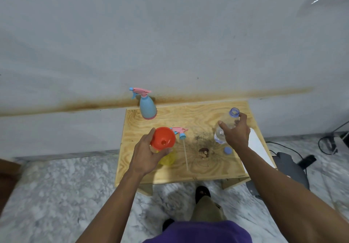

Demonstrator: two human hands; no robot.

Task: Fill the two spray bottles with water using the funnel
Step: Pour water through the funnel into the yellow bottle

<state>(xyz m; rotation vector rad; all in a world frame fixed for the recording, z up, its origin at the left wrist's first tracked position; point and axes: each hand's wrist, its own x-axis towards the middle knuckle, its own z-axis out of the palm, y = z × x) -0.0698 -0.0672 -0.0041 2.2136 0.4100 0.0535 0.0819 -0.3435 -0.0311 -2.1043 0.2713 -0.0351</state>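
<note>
On the small plywood table (205, 114), the left hand (146, 153) grips the translucent yellow plastic spray bottle (168, 157) near its top. The thumb lies on the far-left side of the neck and the fingers curl around the near side, so most of the yellow body shows below the fingers. The round orange plastic funnel (163, 138) sits in the mouth of this bottle, just above the curled fingers.

To the right of the funnel, the right hand (236, 134) holds the clear plastic water bottle (226, 123), fingers wrapped around its upper body; its open mouth is above the fingers. Its blue cap (228, 150) lies on the table near this hand.

Just beside the funnel, on its right, lies the detached pink and blue spray head (180, 132) with its long tube. Behind the funnel, at the far edge, stands the blue spray bottle with pink trigger (147, 106), upright and closed.
</note>
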